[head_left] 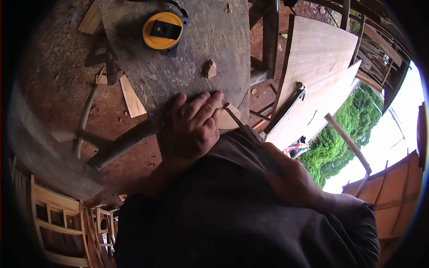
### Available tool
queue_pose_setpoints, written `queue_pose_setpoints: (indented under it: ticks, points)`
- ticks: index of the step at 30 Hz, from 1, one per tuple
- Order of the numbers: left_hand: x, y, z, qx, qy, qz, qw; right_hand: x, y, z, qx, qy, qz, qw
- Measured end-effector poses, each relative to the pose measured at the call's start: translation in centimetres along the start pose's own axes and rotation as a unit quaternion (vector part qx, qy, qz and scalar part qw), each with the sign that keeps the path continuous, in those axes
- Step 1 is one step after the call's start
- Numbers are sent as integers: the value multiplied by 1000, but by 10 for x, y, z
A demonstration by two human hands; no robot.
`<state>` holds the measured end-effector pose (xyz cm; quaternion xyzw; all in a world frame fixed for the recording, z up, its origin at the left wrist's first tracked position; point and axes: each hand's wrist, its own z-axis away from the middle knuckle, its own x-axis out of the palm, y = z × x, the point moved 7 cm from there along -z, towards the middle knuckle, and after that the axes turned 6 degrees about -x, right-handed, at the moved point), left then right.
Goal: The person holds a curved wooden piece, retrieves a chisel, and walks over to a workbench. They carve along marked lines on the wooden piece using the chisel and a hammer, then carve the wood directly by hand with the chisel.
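My left hand (199,123) lies on the near end of a worn, dusty workbench (192,58), its fingers stretched forward. Beside its fingertips is a pale piece of wood (229,119), partly hidden by my hand and dark shirt; whether the fingers press on it I cannot tell. My right hand (290,174) is closed around a long, thin, dark hand tool (243,127). Its narrow tip reaches the pale wood near my left fingers. Farther up the bench sits a small wood offcut (211,69).
A round yellow and black device (163,30) with a black cord lies at the bench's far end. To the right, a hammer (301,91) rests on a wide wooden board (319,58). Wood scraps (132,96) and shavings litter the ground; wooden frames (60,223) stand lower left.
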<state>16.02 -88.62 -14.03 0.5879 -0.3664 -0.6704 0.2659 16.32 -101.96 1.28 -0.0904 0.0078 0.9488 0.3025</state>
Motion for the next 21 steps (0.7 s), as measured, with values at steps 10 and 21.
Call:
queue_pose_setpoints:
  ticks: [10, 21]
  points:
    - [5, -1, 0, -3, 6, 2, 1000, -5, -7, -8, 46, -18, -27, 998]
    - [-1, 3, -1, -20, 0, -6, 1000, -18, 78, 4, 54, 65, -371, 925]
